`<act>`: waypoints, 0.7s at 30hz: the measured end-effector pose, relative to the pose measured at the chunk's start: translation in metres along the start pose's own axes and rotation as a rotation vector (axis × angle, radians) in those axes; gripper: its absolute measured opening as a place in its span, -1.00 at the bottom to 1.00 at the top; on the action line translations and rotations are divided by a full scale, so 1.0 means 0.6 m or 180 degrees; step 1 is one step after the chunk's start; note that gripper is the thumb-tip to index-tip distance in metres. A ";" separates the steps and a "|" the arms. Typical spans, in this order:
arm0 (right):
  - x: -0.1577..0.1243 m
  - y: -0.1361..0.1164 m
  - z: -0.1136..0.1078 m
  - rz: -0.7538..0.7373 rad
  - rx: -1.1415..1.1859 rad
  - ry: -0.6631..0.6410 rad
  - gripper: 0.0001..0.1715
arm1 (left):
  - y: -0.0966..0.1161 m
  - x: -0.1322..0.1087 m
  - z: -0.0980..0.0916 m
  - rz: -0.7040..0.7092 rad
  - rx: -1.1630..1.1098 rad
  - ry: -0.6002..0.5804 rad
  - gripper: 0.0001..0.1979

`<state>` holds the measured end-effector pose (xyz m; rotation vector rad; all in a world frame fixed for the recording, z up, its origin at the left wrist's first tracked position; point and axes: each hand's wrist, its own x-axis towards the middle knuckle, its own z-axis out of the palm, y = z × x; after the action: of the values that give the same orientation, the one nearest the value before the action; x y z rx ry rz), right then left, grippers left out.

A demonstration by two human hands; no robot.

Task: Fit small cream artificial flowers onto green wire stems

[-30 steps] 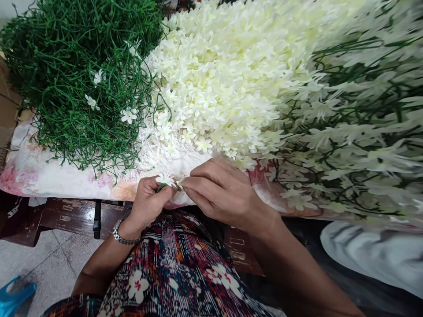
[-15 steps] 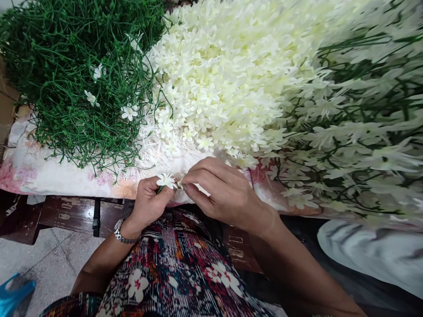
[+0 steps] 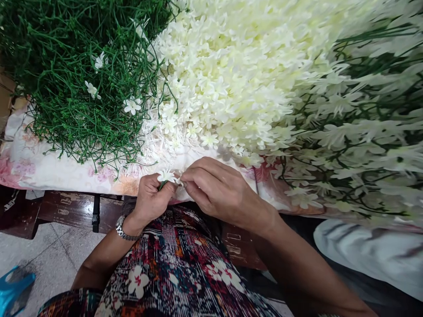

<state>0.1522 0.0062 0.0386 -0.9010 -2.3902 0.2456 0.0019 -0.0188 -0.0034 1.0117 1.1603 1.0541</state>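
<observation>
Near the front edge of the cloth, my left hand (image 3: 152,199) pinches a white artificial flower (image 3: 166,176) on a green stem (image 3: 162,185) between thumb and fingers. The bloom shows above the thumb, while most of the stem is hidden in the fist. My right hand (image 3: 226,193) is closed just to the right, its thumb and fingertips pinched together beside the petals. A small pale bit (image 3: 180,179) shows at those fingertips, too small to name. Behind both hands spreads a heap of loose white flower heads (image 3: 231,88).
Tangled green plastic stems (image 3: 82,88) are piled at the left, with several white blooms among them. White flowers on stems (image 3: 363,145) lie at the right. A floral cloth (image 3: 72,174) lies under everything. A wooden bench (image 3: 74,211) and blue plastic (image 3: 15,286) are below left.
The view has shifted slightly. Both hands keep nearly the same pose around the flower, with the right fingertips still pinched beside it.
</observation>
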 end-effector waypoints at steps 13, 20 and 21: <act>0.003 0.003 -0.002 -0.0081 0.0037 -0.0292 -0.86 | 0.003 0.005 0.000 0.0025 0.0268 -0.0067 -0.72; -0.003 0.008 -0.012 0.0141 0.0122 0.0130 -0.90 | 0.033 -0.001 -0.003 0.0403 0.0775 -0.0325 -0.87; -0.003 0.007 -0.016 0.0189 0.0099 0.0168 -0.89 | 0.039 -0.003 -0.004 0.0513 0.0870 -0.0345 -0.77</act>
<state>0.1611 0.0079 0.0438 -0.9536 -2.3073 0.2779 -0.0033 -0.0154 0.0196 1.3797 1.1688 0.9688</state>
